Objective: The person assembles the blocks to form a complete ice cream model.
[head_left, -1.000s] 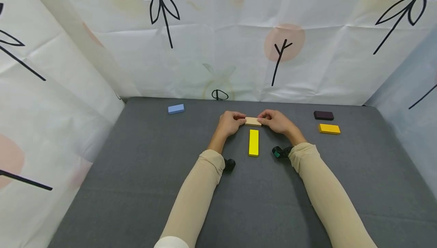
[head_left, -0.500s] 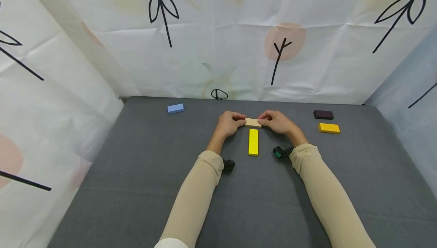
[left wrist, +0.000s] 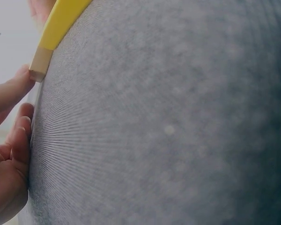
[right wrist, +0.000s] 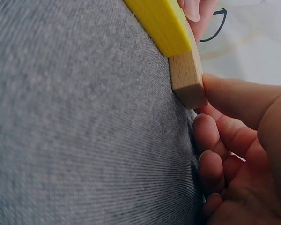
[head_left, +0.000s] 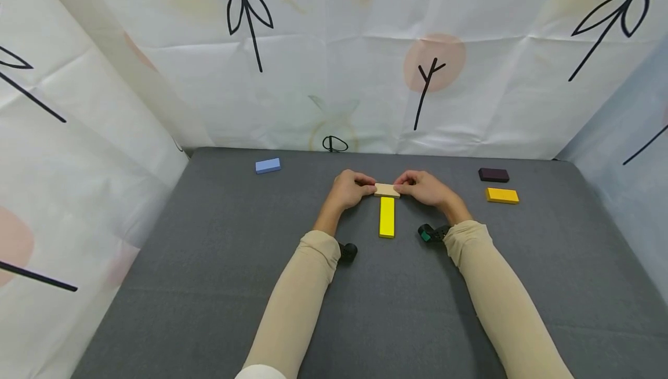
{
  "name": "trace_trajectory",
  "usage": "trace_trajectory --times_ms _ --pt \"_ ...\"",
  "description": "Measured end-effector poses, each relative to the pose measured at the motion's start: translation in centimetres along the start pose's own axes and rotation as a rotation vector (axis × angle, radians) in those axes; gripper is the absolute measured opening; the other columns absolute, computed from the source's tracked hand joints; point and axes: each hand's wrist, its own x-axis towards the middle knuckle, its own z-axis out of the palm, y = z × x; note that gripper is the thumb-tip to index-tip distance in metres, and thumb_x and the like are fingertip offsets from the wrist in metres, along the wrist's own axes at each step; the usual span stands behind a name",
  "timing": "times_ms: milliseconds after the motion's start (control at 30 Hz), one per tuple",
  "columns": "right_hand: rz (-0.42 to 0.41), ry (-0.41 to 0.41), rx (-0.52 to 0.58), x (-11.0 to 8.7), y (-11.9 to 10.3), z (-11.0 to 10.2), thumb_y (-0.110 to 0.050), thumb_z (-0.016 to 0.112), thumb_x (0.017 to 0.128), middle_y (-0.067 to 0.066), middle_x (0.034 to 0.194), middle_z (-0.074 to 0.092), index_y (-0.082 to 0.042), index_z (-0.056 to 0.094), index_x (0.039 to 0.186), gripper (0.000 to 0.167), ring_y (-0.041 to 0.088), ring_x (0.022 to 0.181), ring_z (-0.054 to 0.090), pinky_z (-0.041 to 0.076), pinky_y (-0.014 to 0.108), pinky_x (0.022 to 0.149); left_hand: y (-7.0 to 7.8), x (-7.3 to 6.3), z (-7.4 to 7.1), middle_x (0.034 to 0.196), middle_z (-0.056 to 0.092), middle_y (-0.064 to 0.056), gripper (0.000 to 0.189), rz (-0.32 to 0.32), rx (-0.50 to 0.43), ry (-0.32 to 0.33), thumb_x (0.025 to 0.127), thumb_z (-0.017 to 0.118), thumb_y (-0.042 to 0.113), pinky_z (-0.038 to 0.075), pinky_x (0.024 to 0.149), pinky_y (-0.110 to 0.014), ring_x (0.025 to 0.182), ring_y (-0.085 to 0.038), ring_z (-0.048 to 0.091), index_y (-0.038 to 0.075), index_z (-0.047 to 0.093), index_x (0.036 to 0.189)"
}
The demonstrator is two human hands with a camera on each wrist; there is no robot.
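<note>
A plain wooden block (head_left: pixel 387 190) lies crosswise at the far end of a yellow block (head_left: pixel 387 218), the two forming a T on the grey cloth. My left hand (head_left: pixel 352 188) pinches the left end of the wooden block. At its right end, my right hand (head_left: pixel 421 187) grips it between thumb and fingers. In the right wrist view, the wooden block (right wrist: pixel 187 79) meets the end of the yellow block (right wrist: pixel 161 23), and my thumb presses its top. The left wrist view has my left thumb at the corner of the wooden block (left wrist: pixel 40 64).
A blue block (head_left: pixel 268 166) lies at the back left of the grey table (head_left: pixel 235 240). To the right are a dark purple block (head_left: pixel 493 175) and an orange-yellow block (head_left: pixel 502 196). A white patterned curtain (head_left: pixel 334 66) hangs behind the table's back edge.
Both hands have drawn the wooden block slightly toward me, closing the gap to the end of the yellow block. The other blocks have stayed put.
</note>
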Motion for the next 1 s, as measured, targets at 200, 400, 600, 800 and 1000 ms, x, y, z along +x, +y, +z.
trace_trajectory --times_ms 200,400,600,800,1000 --pt "-0.002 -0.001 -0.008 -0.37 0.09 -0.11 -0.032 0.057 0.105 0.011 0.109 0.059 -0.006 0.066 0.123 0.032 0.026 0.098 0.052 0.039 0.034 0.086 0.11 -0.05 -0.11 0.118 0.075 -0.006 0.022 -0.004 -0.004 -0.025 0.094 0.076 0.023 0.057 0.089 -0.033 0.105 -0.023 0.066 0.016 0.08 0.114" --pt "-0.001 -0.007 -0.029 -0.71 0.0 -0.04 -0.032 0.059 0.103 0.014 0.12 0.059 -0.007 0.067 0.124 0.033 0.027 0.104 0.052 0.04 0.033 0.088 0.05 -0.07 -0.38 0.118 0.075 -0.006 0.022 -0.005 -0.007 -0.05 0.093 0.077 0.021 0.057 0.087 -0.034 0.102 -0.022 0.068 0.014 0.08 0.113" --pt "-0.007 -0.005 -0.036 -0.84 0.01 0.09 -0.032 0.059 0.104 0.015 0.12 0.058 -0.007 0.067 0.125 0.034 0.027 0.103 0.052 0.04 0.033 0.087 0.06 -0.27 -0.58 0.121 0.074 -0.007 0.024 0.011 -0.01 -0.064 0.093 0.077 0.021 0.056 0.086 -0.033 0.101 -0.023 0.067 0.014 0.079 0.116" --pt "-0.021 -0.002 -0.04 -0.71 0.34 -0.06 -0.042 0.057 0.104 0.015 0.128 0.06 -0.011 0.066 0.13 0.041 0.029 0.113 0.055 0.044 0.042 0.098 0.09 -0.15 -0.56 0.125 0.071 -0.008 0.027 -0.029 -0.031 -0.041 0.098 0.07 0.029 0.055 0.095 -0.039 0.109 -0.026 0.064 0.015 0.077 0.12" --pt "-0.053 0.025 -0.028 -0.9 0.22 -0.3 -0.044 0.056 0.104 0.013 0.125 0.066 -0.01 0.066 0.13 0.044 0.028 0.111 0.057 0.044 0.039 0.098 0.27 -0.1 -0.58 0.131 0.068 -0.009 0.036 -0.022 -0.021 -0.052 0.101 0.066 0.034 0.052 0.103 -0.044 0.118 -0.028 0.063 0.015 0.07 0.131"
